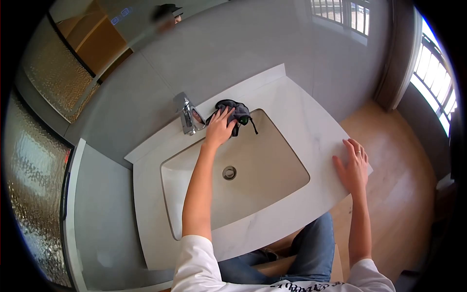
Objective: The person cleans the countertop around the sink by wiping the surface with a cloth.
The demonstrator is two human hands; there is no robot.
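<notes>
At the back rim of the sink, beside the faucet, lies a crumpled dark grey fabric pouch (237,111) with a black cord hanging over the basin. My left hand (221,129) reaches across the basin and grasps the pouch from above, fingers and thumb apart over the fabric. What lies under the palm is hidden. My right hand (353,165) rests on the right edge of the white countertop (311,131), fingers spread and a ring on one of them, holding nothing. Left of the pouch stands the chrome faucet (187,113), close to my left fingers.
The white sink basin (258,170) has a round metal drain (229,173). A raised backsplash (262,79) runs along the grey wall. Textured glass panels (39,185) stand at the left. Wood flooring (389,160) and a railed window (435,73) are at the right.
</notes>
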